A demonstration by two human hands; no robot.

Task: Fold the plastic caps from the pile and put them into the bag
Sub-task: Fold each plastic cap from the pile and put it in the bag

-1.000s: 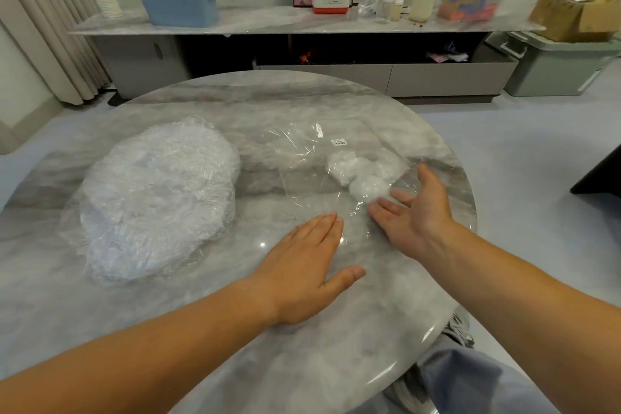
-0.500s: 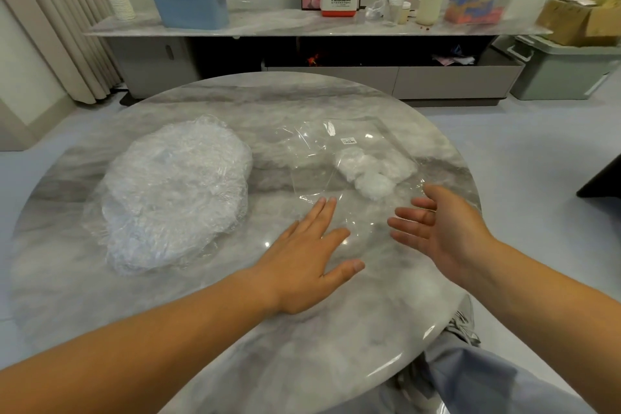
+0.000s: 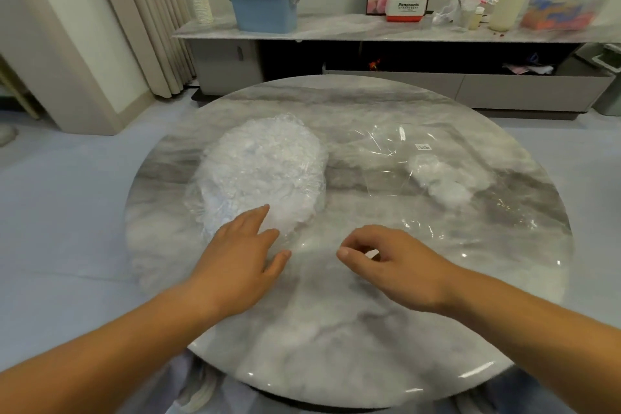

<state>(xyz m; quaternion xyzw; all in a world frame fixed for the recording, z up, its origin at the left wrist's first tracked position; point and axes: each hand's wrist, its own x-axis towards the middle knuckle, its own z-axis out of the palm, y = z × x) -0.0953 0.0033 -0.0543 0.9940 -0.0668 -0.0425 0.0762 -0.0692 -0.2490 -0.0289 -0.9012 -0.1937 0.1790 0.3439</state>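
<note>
**Reaching for the next cap**

Left hand: straight, empty fingers touch the near edge of the pile of plastic caps at 10 o'clock on the counter. Right hand hovers loosely curled, seemingly empty, ready to fold. The bag lies at 2 o'clock.

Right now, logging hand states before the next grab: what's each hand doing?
Left hand: open, straight fingers over the near edge of the pile, gripping nothing.
Right hand: open, fingers loosely curled, nothing visibly held.
</note>
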